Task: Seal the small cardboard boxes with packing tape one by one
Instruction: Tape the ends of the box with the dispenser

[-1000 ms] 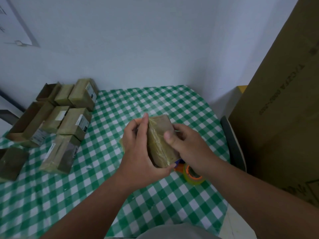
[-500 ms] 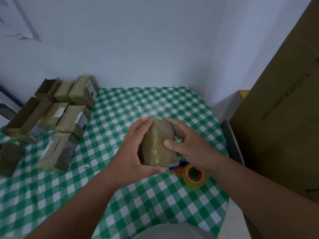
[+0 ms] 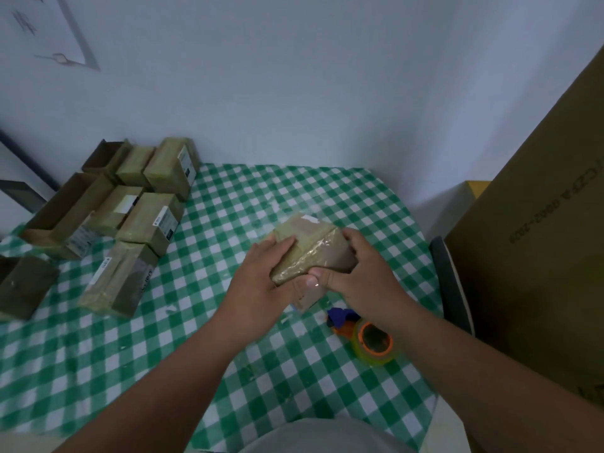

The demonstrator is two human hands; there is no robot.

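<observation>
Both hands clamp the taped small box: left hand should press the tape flat along the edge while right hand steadies it.

no legible txt, labels too blurry

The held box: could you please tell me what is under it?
Below the box, held by the left hand and right hand, lies the checked tablecloth. The tape dispenser sits nearer, beside it. The hands hide its underside.
</observation>
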